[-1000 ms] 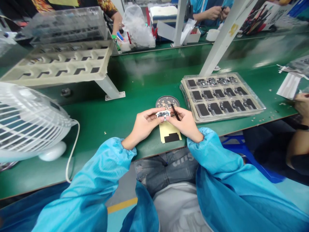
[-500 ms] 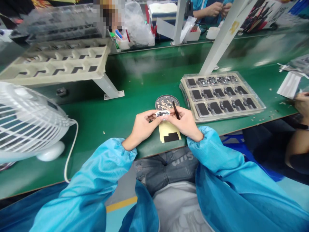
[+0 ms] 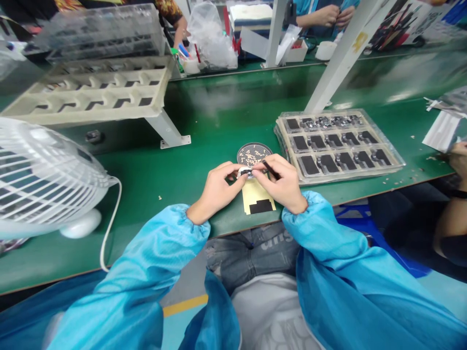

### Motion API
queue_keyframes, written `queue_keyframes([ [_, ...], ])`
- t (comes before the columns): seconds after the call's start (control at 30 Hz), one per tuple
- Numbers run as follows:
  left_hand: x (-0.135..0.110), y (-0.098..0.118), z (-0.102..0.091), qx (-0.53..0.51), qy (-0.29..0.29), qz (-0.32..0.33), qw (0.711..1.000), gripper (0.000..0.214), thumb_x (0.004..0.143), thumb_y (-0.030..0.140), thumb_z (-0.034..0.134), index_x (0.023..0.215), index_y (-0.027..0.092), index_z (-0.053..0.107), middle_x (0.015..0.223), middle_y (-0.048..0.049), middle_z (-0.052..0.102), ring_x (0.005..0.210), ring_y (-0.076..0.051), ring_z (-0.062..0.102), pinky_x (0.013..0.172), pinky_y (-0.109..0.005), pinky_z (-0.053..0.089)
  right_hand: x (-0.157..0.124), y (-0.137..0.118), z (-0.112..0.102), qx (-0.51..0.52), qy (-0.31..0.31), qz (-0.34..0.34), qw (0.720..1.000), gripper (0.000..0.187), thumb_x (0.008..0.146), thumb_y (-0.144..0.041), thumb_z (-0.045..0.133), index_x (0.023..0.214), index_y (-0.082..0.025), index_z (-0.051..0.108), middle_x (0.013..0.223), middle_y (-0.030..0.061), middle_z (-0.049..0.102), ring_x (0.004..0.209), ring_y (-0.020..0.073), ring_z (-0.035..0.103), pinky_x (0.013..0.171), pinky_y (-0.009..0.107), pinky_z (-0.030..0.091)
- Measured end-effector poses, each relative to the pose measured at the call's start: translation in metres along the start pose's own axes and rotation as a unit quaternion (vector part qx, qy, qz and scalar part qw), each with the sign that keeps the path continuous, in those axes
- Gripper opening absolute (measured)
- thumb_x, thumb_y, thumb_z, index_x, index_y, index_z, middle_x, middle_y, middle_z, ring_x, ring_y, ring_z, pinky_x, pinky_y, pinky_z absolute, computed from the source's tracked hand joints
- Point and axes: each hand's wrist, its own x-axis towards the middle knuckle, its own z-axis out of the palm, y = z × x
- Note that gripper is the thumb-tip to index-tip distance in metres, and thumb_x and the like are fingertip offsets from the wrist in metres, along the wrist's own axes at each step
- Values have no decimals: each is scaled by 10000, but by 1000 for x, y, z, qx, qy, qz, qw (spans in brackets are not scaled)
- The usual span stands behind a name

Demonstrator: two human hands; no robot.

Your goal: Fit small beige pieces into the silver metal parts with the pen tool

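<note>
Over the near edge of the green bench, my left hand (image 3: 216,188) and my right hand (image 3: 283,185) pinch a small white and black part (image 3: 245,171) between their fingertips. A thin black tool (image 3: 270,167) also sticks out of the closed fingers of my right hand. Just below the hands lies a yellow sheet with a black patch (image 3: 257,199). Right behind them sits a round dish of tiny pieces (image 3: 253,152). To the right stands a clear tray (image 3: 393,156) of several black parts.
A white desk fan (image 3: 44,177) with its cord stands at the left. A beige compartment tray (image 3: 95,95) rests on a raised stand behind it. A white post (image 3: 339,53) rises at the back right. Another person's hand (image 3: 458,155) is at the right edge; others work across the bench.
My hands have closed in over the small part and turned it, so less of it shows. The tool in my right hand has tilted flatter.
</note>
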Motion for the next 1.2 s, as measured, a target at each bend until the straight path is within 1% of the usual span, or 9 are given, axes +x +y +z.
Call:
queue_keyframes([
  [0.17, -1, 0, 0, 6, -3, 3, 1000, 152, 924, 250, 682, 1027, 215, 788, 842, -26, 698, 770, -173, 604, 726, -302, 497, -4, 5, 4, -17, -32, -13, 999, 153, 935, -364, 751, 985, -226, 792, 948, 69, 695, 827, 206, 637, 788, 389, 578],
  [0.33, 0, -1, -2, 22, -16, 13, 1000, 187, 935, 221, 652, 1063, 208, 788, 835, -27, 676, 781, -175, 604, 735, -298, 484, -6, 10, 5, -23, -38, -31, 999, 132, 962, -342, 727, 1032, -241, 777, 965, 63, 684, 888, 212, 649, 811, 381, 564],
  [0.53, 2, -3, -7, 44, -38, -4, 998, 195, 951, 258, 643, 1061, 202, 793, 814, -22, 654, 758, -170, 587, 706, -292, 456, 4, 12, 5, -32, -117, -20, 992, 117, 998, -330, 678, 992, -214, 691, 969, 49, 643, 907, 203, 625, 808, 348, 517],
  [0.63, 6, -12, -9, 46, -20, -24, 998, 197, 938, 271, 663, 1067, 200, 793, 831, -21, 675, 758, -170, 593, 711, -295, 454, 19, 12, 5, -51, -107, -6, 993, 114, 1009, -312, 651, 971, -204, 660, 937, 40, 633, 879, 202, 620, 801, 338, 507],
  [0.77, 15, -35, -17, 32, 26, -74, 996, 242, 927, 297, 670, 1119, 194, 775, 996, -44, 754, 827, -179, 645, 798, -313, 489, 36, 14, 5, -182, -107, 29, 977, 168, 1031, -248, 558, 1110, -196, 697, 1059, 108, 659, 937, 256, 657, 852, 382, 525],
  [0.87, 19, -51, -23, 28, 47, -116, 992, 330, 913, 317, 683, 1210, 180, 729, 948, -42, 745, 805, -177, 650, 782, -309, 489, 34, 15, 3, -233, -117, 49, 964, 256, 1015, -200, 545, 1214, -186, 705, 1124, 141, 665, 962, 283, 676, 877, 417, 543],
  [0.97, 23, -62, -27, 35, 66, -143, 987, 371, 899, 306, 686, 1245, 170, 684, 844, -19, 698, 766, -173, 634, 754, -297, 480, 17, 9, -2, -169, -75, 10, 983, 226, 1018, -247, 587, 1191, -186, 719, 1101, 129, 687, 1034, 288, 674, 931, 440, 550],
  [1.03, 33, -68, -27, 41, 76, -154, 984, 352, 909, 297, 671, 1237, 170, 682, 850, -22, 703, 773, -175, 640, 770, -296, 489, 2, 3, -6, -95, -46, -25, 994, 175, 1020, -272, 610, 1113, -196, 738, 1017, 102, 702, 987, 257, 679, 895, 416, 560],
  [1.2, 89, -81, -33, 67, 102, -204, 971, 379, 967, 306, 611, 1269, 90, 689, 976, -137, 764, 934, -261, 720, 903, -375, 526, -25, -3, -12, 7, -38, -61, 997, 123, 991, -220, 640, 1047, -212, 749, 923, 77, 719, 841, 228, 681, 732, 378, 555],
])
